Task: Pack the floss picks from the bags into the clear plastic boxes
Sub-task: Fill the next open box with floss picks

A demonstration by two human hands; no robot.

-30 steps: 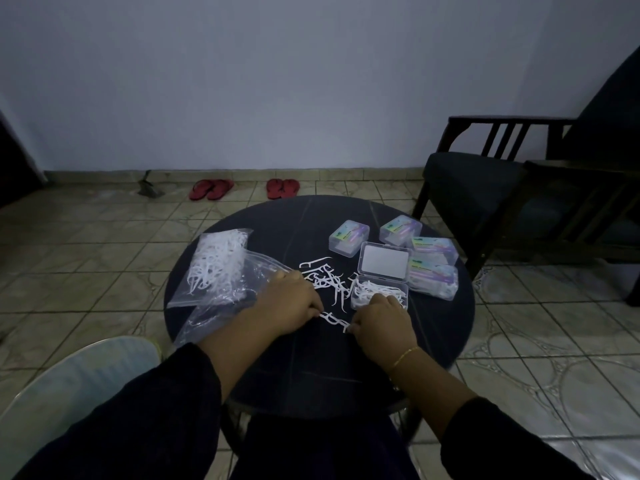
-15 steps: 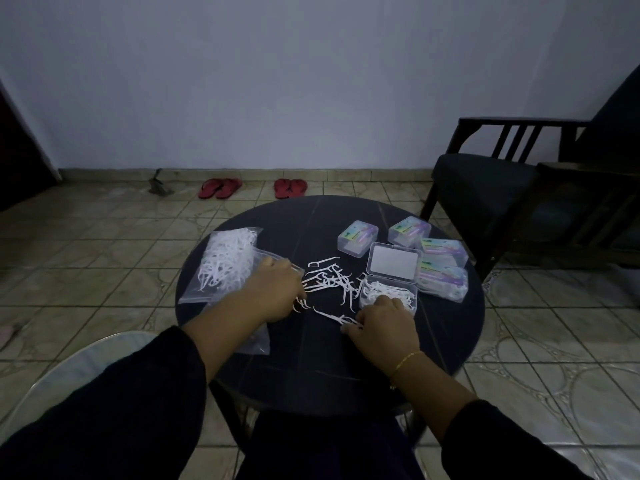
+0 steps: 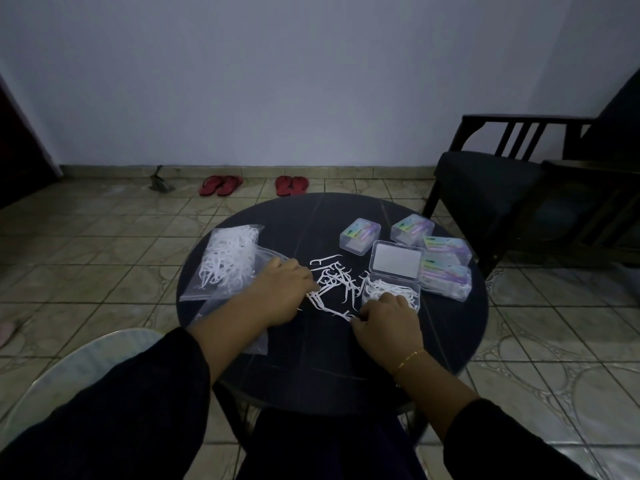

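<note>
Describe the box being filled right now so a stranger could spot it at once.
Look at the round dark table, on its right side, where a cluster of small clear boxes sits. The open box is the nearest one, just beyond the right hand. It alone has its lid flipped back and loose white picks inside.

Dim, bluish, even light with no glare; dark clothing loses detail, and wide-angle bending curves the edges.

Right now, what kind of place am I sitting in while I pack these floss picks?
Probably a room in a home, not a workshop. Two pairs of red slippers lie by the wall on a tiled floor, a dark wooden armchair stands to the right, and you work at a small round table.
</note>
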